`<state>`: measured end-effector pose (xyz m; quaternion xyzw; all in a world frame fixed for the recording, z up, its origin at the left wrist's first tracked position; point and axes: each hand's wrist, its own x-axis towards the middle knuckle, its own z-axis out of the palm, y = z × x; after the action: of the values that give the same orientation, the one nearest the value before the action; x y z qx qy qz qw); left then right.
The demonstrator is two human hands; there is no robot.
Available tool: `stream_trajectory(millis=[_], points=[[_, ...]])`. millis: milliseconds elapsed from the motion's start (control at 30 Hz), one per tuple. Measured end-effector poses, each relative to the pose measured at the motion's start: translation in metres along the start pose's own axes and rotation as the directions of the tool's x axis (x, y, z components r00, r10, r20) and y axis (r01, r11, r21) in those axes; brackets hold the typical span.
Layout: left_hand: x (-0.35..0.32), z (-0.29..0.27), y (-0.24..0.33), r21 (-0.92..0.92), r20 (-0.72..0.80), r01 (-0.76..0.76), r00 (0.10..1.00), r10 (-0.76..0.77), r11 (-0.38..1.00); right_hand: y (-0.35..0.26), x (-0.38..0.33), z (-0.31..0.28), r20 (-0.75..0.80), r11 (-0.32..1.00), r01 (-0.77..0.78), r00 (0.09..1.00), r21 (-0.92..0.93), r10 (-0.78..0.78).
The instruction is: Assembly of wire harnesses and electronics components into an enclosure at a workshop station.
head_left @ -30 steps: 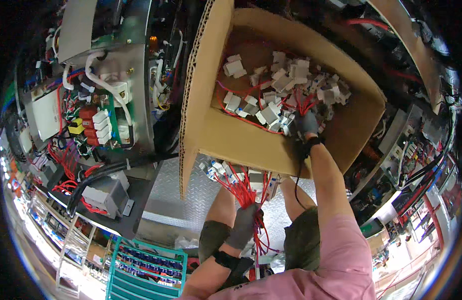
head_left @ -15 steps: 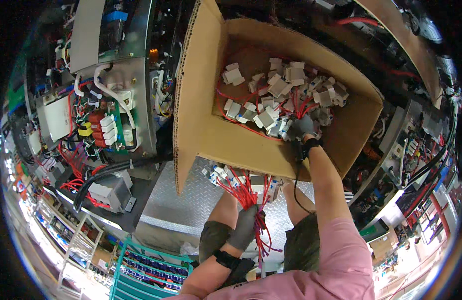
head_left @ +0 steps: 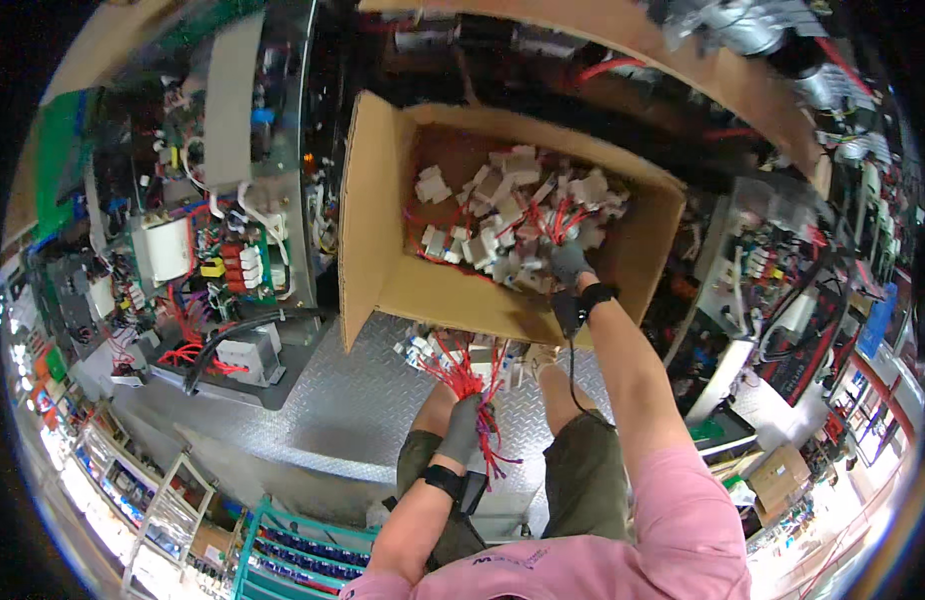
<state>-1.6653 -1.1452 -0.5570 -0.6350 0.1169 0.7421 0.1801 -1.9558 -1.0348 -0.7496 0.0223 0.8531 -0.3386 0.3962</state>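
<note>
My left hand (head_left: pixel 465 430), in a grey glove, is closed around a bundle of red wires (head_left: pixel 467 376) between my knees. White parts hang from the far side of the bundle, and loose wire ends stick out toward me. Reaching into the open cardboard box (head_left: pixel 463 306), my gloved right hand (head_left: pixel 571 264) is closed on another bunch of red wires (head_left: pixel 556 222). These run to white block-shaped parts (head_left: pixel 495 220) heaped inside the box. The right fingertips are partly hidden among them.
Under the box lies a metal tread-plate surface (head_left: pixel 335 408). On the left stand open electronics units with circuit boards and a grey transformer (head_left: pixel 251 358); more units (head_left: pixel 748 270) are on the right. A teal rack (head_left: pixel 253 570) stands at lower left.
The view has shifted and pulled back, so the box looks smaller and lower. Both hands keep their grip on the wires, the right one still inside the box.
</note>
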Motion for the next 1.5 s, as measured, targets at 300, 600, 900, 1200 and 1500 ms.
stream_trajectory(millis=[300,600,900,1200,1500], points=[[-0.076,0.029,0.021,-0.128,-0.085,-0.070,0.995,0.060,0.989,-0.169,-0.160,-0.114,0.154,0.979,-0.105,0.985,0.177,0.078],[-0.110,-0.036,0.003,0.064,-0.034,-0.308,0.950,0.311,0.949,-0.196,-0.272,-0.172,0.191,0.937,0.017,0.978,0.349,-0.088],[-0.184,-0.062,0.045,0.708,0.355,-0.656,0.652,0.670,0.262,-0.243,-0.373,-0.221,0.088,0.917,-0.085,0.995,0.389,0.054],[-0.213,-0.122,0.110,0.425,0.163,-0.286,0.957,0.238,0.859,-0.231,-0.472,-0.207,-0.178,0.773,0.067,0.982,0.630,0.060],[-0.253,-0.186,0.159,0.726,-0.126,-0.005,0.982,0.140,0.688,-0.221,-0.649,-0.213,-0.152,0.546,0.058,0.980,0.836,0.128]])
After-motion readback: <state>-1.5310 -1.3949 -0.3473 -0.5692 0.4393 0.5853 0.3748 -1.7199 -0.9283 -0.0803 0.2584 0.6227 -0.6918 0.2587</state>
